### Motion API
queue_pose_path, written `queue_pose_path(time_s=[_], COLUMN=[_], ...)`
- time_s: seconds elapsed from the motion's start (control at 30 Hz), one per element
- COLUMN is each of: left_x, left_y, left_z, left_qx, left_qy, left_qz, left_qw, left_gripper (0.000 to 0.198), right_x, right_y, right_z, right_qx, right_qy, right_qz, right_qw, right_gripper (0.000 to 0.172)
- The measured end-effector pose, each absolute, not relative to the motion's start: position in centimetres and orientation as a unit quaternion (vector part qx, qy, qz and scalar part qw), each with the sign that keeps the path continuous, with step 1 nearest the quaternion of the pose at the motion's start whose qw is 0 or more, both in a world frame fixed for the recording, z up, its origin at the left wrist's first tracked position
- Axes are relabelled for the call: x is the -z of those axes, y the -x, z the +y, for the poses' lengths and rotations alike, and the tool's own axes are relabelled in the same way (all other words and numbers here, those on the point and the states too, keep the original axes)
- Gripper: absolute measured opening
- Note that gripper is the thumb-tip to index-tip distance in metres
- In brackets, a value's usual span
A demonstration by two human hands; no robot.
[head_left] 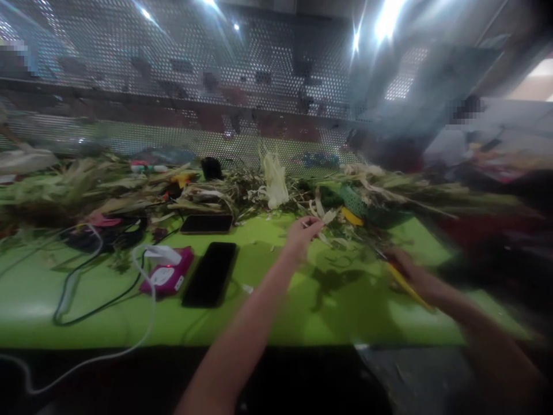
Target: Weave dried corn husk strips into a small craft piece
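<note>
My left hand (306,231) is over the middle of the green tabletop (254,230), its fingers pinched on a pale, dried husk-like piece (327,217). Lower and to the right, my right hand (400,262) is closed around a yellow-handled tool (410,286). A thin metal end of the tool points toward the left hand; motion blur hides its exact kind. Pale leafy scraps (339,237) lie below the left fingertips. Beyond them is a yellow piece (352,217) beside a green, dotted rounded object (353,199).
Two dark phones (209,274) and a magenta box (177,276) with a white plug and cables lie at left. An upright pale, fringed bundle (275,184) stands amid dried leaves (99,187) along the back. Behind rises a perforated metal screen (173,75).
</note>
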State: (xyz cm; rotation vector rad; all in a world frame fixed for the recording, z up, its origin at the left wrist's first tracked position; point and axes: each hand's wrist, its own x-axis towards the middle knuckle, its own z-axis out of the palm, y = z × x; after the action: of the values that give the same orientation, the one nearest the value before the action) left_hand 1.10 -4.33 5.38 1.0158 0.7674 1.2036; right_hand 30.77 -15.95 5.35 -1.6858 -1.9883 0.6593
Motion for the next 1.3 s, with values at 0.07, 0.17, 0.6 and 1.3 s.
queue_pose_path(time_s=[0.07,0.17,0.6,1.3], left_x=[-5.4,-5.5,-4.7,-5.1], left_y=[-1.2,-1.3,-1.6,-1.8], left_z=[-4.4,-4.5,-4.1,-4.7], left_qx=[-0.525,-0.515,-0.505,-0.478], left_qy=[-0.448,-0.449,-0.458,-0.479], left_qz=[0.338,0.337,0.337,0.321], left_qw=[0.64,0.647,0.649,0.662], left_gripper=[0.022,0.022,0.021,0.021], right_x=[-5.8,-6.2,-7.3,-7.6], right_y=[-29.2,-27.6,-25.3,-23.9], right_z=[-15.4,-14.4,-12.8,-12.5], right_qx=[-0.265,-0.288,-0.34,-0.363], right_qy=[0.598,0.589,0.563,0.572], right_qz=[-0.724,-0.724,-0.716,-0.681], right_qw=[0.22,0.214,0.233,0.278], right_gripper=[0.065,0.059,0.064,0.052])
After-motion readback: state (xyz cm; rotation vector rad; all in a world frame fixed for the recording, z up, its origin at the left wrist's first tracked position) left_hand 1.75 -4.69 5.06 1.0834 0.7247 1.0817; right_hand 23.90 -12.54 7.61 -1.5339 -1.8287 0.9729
